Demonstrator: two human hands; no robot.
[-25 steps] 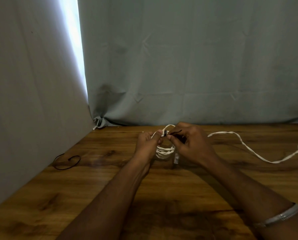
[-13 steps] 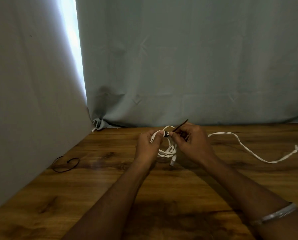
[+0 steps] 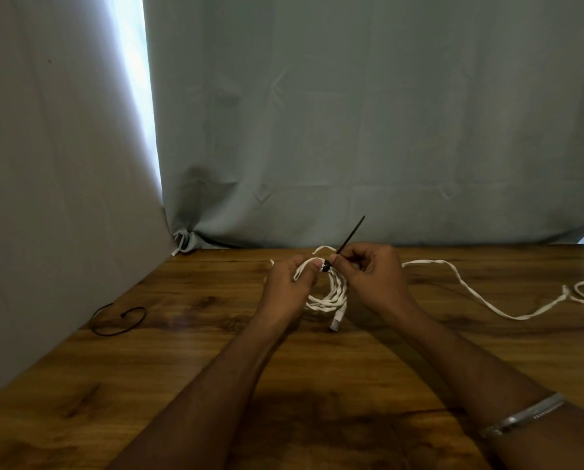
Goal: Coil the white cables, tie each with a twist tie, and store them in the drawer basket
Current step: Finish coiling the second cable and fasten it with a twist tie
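Observation:
A coiled white cable hangs between my hands just above the wooden table, its plug end dangling toward the table. My left hand grips the top of the coil. My right hand pinches a black tie wrapped round the coil's top, its free tail sticking up and to the right. A second white cable lies loose across the table to the right. No drawer basket shows.
Another black tie lies looped on the table at the left, close to the grey cloth wall. A grey curtain hangs behind the table's far edge.
The black tie's tail has been drawn out longer, up and to the right, and its loop sits tighter round the coil. The coil now hangs lower between my hands.

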